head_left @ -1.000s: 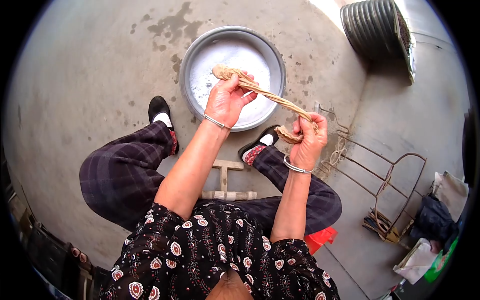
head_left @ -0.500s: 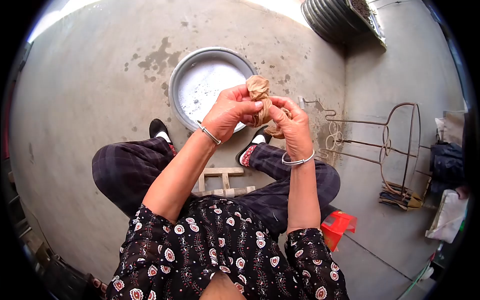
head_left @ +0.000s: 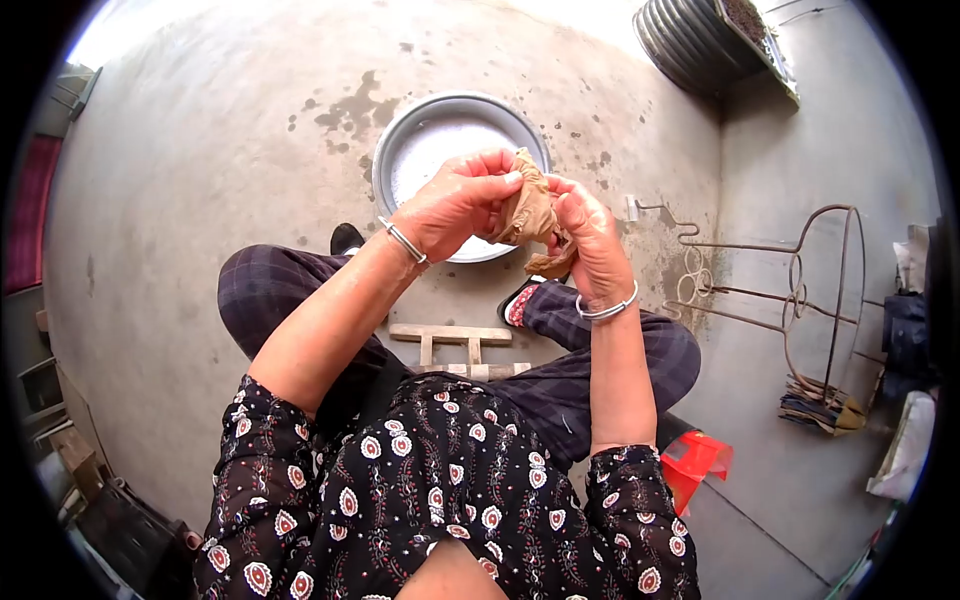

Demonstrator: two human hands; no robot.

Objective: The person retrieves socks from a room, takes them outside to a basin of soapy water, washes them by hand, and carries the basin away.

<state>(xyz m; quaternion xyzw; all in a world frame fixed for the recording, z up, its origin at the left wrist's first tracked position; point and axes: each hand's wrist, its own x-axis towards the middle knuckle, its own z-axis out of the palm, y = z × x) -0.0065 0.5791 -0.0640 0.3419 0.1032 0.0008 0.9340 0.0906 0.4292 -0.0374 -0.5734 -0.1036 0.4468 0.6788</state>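
Note:
A damp-looking tan cloth [head_left: 528,212] hangs bunched between my two hands, in front of my chest. My left hand [head_left: 458,203] pinches its upper left part between thumb and fingers. On the other side, my right hand [head_left: 590,240] has its fingers closed on the cloth's right part, and a loose end droops below. Just beyond the hands a round grey basin [head_left: 385,165] stands on the floor, with whitish sudsy water inside. My left hand and the cloth cover part of its near side.
A low wooden stool [head_left: 450,333] is between my legs. To the right stands a rusty metal rack [head_left: 760,246]. A ribbed dark container [head_left: 680,45] is at the upper right. A red box [head_left: 692,465] lies beside my right knee. Wet spots mark the floor.
The cloth was stretched and twisted between my hands above the basin; now it is untwisted and bunched. My hands have come together, and the view has shifted.

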